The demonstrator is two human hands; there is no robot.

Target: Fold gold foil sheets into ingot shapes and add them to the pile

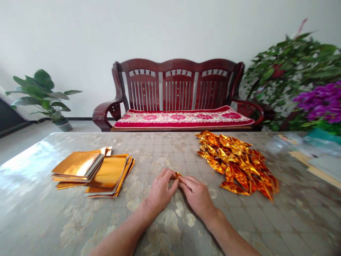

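Near the middle of the table, my left hand [161, 188] and my right hand [197, 195] meet at the fingertips. Both are closed on one small piece of gold foil paper [178, 174], and most of it is hidden behind the fingers. To the left lie two overlapping stacks of flat, square gold foil paper sheets [108, 173], some with pale grey edges showing. On the right, a pile of folded gold foil pieces [237, 163] with pointed ends spreads over the tabletop, apart from my right hand.
A patterned cover lies on the table [160, 227]. Clear plastic bags [283, 142] and flat boards [317, 167] sit at the right edge. Beyond the table stands a wooden bench [177, 85] with a red floral cushion, between potted plants [44, 94] and purple flowers [321, 103].
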